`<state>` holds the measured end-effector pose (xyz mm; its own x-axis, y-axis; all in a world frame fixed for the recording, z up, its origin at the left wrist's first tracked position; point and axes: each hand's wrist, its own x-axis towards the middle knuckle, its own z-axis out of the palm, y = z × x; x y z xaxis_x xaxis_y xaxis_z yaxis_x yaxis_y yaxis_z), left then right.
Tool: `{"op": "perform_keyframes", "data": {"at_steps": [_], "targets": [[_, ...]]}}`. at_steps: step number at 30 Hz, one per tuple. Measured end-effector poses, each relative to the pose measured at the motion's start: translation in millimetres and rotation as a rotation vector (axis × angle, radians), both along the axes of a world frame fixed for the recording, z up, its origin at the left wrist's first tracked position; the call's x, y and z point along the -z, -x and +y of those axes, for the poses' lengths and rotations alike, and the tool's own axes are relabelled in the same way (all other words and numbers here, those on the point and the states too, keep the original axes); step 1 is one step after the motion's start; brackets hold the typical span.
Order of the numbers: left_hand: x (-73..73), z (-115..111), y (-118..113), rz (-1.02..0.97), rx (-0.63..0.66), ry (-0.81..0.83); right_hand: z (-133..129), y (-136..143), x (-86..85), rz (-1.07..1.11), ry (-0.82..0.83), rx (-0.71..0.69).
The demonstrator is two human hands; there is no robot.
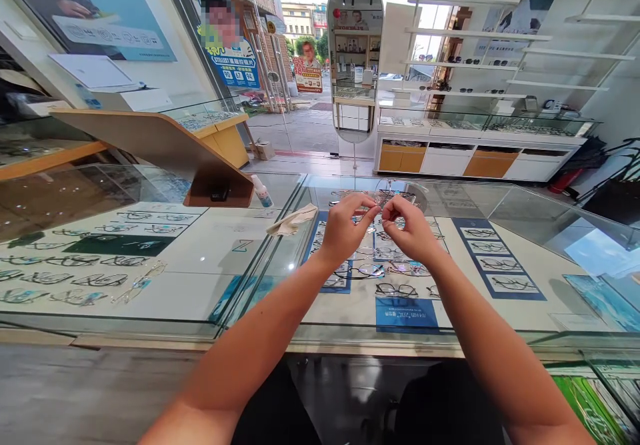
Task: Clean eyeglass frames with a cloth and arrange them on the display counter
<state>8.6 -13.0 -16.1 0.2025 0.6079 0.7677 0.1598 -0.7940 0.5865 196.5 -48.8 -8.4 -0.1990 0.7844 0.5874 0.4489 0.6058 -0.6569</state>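
Over the glass counter [485,325], my left hand [347,225] is closed, thumb and forefinger pinched together. Facing it, my right hand [410,228] is pinched too, its fingertips almost meeting those of the left. Whatever the fingertips hold, if anything, is too small to make out. Just behind the hands, eyeglasses [395,196] lie at a round, clear tray [420,198], partly hidden by my fingers. Under the glass below my wrists are several rows of eyeglasses [397,290]. A crumpled beige cloth [295,220] lies left of my left hand.
A small white spray bottle [262,192] stands left of the cloth, beside a tilted wooden stand [165,138]. Further left, more eyeglasses [100,280] fill the display case. An oval mirror [355,58] stands beyond the counter, with wall shelves [465,65] to its right.
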Motion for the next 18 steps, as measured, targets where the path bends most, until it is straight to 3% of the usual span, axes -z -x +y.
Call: {"op": "perform_keyframes", "data": {"at_steps": [8,18], "targets": [[-3.4,0,1,-0.116,-0.005,0.09,9,-1,14.9,-0.097,0.101,-0.001],[-7.0,-8,1,-0.016,0.106,0.028,17,-2,21.8,-0.002,0.22,-0.04]]}}
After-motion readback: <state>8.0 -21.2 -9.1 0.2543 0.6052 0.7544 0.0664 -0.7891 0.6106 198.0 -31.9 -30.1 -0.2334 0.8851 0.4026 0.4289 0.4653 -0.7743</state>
